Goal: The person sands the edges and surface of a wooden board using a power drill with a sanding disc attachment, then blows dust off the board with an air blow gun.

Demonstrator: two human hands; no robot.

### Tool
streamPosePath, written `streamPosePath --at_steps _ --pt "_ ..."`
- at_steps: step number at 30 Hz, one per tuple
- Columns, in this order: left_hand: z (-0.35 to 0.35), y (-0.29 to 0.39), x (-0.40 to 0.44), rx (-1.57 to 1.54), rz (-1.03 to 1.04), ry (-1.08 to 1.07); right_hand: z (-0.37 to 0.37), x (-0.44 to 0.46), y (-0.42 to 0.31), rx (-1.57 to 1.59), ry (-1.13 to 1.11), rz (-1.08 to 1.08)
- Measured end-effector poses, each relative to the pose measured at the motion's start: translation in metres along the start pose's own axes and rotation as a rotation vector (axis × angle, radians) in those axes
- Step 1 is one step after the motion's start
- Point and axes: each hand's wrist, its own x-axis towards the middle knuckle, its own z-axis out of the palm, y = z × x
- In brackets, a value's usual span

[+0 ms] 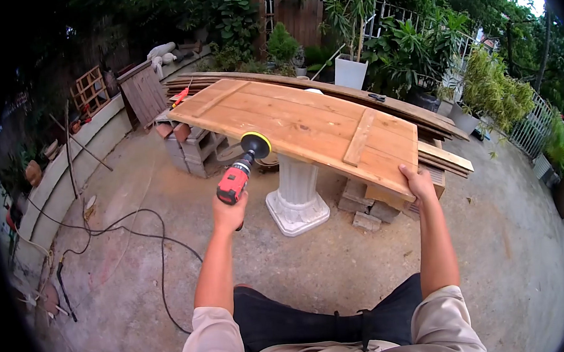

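My left hand (230, 212) is wrapped round the handle of a red and black power drill (233, 182). A round sanding pad (255, 145) with a yellow rim sits in its chuck, at the near edge of a wooden panel (291, 120); whether pad and wood touch is hard to tell. The panel is a brown plank door-like board with two cross battens. At its near right corner, my right hand (418, 183) grips the edge, thumb on top and fingers partly hidden. A white fluted pedestal (296, 198) stands beneath the panel, and concrete blocks (192, 149) are under its left end.
Long planks (415, 117) are stacked behind the panel, with dark pliers (376, 97) on top. A red tool (181, 96) lies at the panel's far left. Bricks (366, 204) sit below the right end. A black cable (163, 250) snakes over the concrete floor at left.
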Motion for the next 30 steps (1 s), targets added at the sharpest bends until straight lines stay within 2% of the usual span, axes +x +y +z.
streamPosePath --at_steps 2,6,9,12,14,19,22,25,30 --pt "-0.005 0.027 -0.007 0.111 0.100 -0.016 0.000 -0.002 -0.002 -0.009 -0.016 0.013" --pt "-0.005 -0.022 0.006 -0.071 -0.058 -0.003 -0.004 0.007 0.008 0.013 -0.037 -0.002" --pt "-0.007 0.021 -0.009 0.112 0.070 -0.046 -0.001 0.008 0.013 -0.016 -0.001 -0.111" --pt "-0.003 -0.001 -0.004 0.017 -0.007 0.013 -0.003 0.015 0.016 -0.016 0.000 -0.042" --pt "-0.004 -0.012 0.000 -0.008 -0.052 0.037 -0.003 0.016 0.019 -0.012 0.001 -0.075" --pt "0.000 0.028 -0.023 0.153 -0.039 -0.061 -0.004 0.009 0.011 -0.010 -0.021 -0.020" --pt "0.010 0.032 -0.028 0.030 -0.027 -0.048 -0.004 0.005 0.008 0.008 -0.017 -0.004" --pt "0.017 0.042 -0.036 0.068 -0.058 -0.085 -0.005 0.008 0.009 0.034 -0.039 -0.018" --pt "0.039 0.061 -0.063 0.130 0.048 -0.172 -0.006 -0.004 -0.002 0.074 -0.050 0.000"
